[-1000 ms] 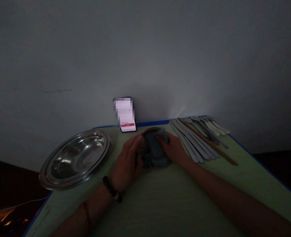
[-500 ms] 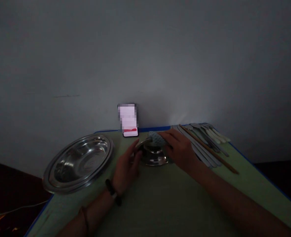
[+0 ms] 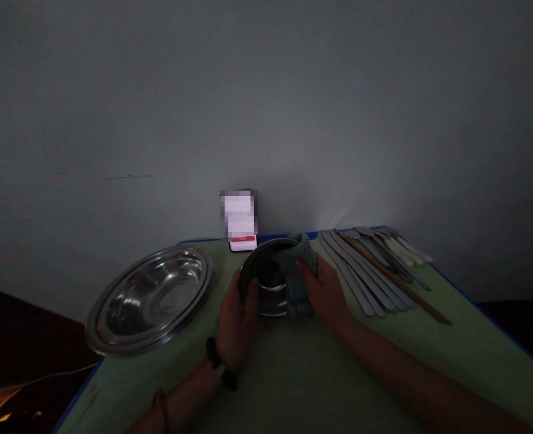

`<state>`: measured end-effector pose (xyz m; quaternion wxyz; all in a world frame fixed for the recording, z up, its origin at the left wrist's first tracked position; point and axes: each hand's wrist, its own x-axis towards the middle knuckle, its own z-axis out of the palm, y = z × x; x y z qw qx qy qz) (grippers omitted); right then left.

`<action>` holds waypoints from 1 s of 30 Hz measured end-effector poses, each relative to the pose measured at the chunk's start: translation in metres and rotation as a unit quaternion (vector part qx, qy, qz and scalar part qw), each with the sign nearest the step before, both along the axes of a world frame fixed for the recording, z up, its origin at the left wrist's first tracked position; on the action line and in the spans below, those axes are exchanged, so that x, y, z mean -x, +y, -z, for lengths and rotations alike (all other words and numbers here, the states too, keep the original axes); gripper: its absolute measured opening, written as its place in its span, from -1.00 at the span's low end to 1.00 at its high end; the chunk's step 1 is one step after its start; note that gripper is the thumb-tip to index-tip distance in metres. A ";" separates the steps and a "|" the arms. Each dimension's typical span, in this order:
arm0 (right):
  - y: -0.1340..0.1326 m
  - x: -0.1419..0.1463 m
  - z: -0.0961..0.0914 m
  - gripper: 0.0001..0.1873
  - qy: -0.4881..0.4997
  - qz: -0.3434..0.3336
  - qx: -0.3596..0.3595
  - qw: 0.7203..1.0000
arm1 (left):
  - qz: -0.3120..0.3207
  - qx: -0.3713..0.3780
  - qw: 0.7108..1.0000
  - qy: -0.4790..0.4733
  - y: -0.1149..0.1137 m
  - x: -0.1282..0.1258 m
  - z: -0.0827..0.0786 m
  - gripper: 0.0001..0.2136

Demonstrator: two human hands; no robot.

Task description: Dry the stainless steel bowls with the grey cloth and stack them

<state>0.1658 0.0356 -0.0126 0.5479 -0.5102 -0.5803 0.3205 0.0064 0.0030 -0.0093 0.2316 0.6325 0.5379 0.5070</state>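
Note:
A small steel bowl (image 3: 266, 283) stands tilted on the green table (image 3: 320, 374), its opening turned toward me. My left hand (image 3: 238, 319) grips the bowl's left side, fingers wrapped round the rim. My right hand (image 3: 324, 292) presses a grey-blue knitted cloth (image 3: 297, 271) over the bowl's right rim and wall. Part of the cloth lies inside the bowl.
A large steel basin (image 3: 151, 298) sits at the left, overhanging the table edge. A lit phone (image 3: 240, 220) leans against the wall behind the bowl. Several flat metal utensils (image 3: 361, 271) and a wooden stick (image 3: 392, 277) lie in a row at the right.
The bowl has been turned from rim-down to tilted with its opening toward me. The cloth moved from the top of the bowl onto its right rim and side.

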 end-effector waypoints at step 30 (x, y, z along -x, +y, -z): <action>0.012 -0.012 0.007 -0.83 -0.126 -0.009 -0.115 0.985 | 0.067 -0.029 0.997 -0.010 0.006 0.002 0.006 -0.61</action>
